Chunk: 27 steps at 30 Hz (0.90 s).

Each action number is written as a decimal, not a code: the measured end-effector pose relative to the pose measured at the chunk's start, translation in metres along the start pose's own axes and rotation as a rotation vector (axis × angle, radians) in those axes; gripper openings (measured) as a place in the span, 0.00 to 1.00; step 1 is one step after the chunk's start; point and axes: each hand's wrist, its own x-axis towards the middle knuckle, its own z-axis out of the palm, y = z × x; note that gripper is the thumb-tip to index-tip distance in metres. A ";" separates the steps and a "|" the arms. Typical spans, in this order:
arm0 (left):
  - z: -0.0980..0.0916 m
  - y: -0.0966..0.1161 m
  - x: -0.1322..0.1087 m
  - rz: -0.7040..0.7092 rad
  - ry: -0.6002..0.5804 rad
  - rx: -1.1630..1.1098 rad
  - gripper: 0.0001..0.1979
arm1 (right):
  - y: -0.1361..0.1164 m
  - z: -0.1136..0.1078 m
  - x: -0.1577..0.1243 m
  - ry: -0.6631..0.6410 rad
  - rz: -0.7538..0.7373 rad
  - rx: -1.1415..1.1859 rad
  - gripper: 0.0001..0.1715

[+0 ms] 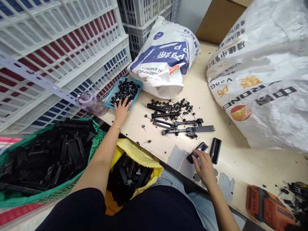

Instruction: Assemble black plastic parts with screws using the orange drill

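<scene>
The left hand (122, 109) lies spread, fingers open, on the small black parts in a blue tray (109, 98) at the counter's (240, 160) far edge. The right hand (204, 165) is curled around a flat black clip (197, 151) near the front edge, beside another black piece (215, 150).

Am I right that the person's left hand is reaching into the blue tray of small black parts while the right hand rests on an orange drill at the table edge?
Not quite. The head view shows the left hand at the blue tray, but the right hand rests on a small black part; the orange drill lies untouched farther right.
</scene>
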 end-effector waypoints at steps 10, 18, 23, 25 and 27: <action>0.010 0.079 -0.072 0.169 -0.012 -0.130 0.44 | 0.005 0.010 -0.076 0.092 0.358 -0.163 0.25; 0.017 0.082 -0.066 -0.090 0.154 -0.231 0.38 | 0.042 -0.023 -0.007 0.113 0.401 -0.017 0.30; 0.002 0.019 -0.027 -0.269 0.167 -0.220 0.31 | 0.033 0.002 0.012 0.086 0.339 0.078 0.30; 0.002 0.011 -0.019 -0.249 0.109 -0.231 0.32 | 0.020 0.016 0.012 0.053 0.276 0.117 0.28; 0.003 0.010 -0.011 -0.246 0.088 -0.249 0.33 | 0.007 0.026 0.010 0.004 0.233 0.160 0.27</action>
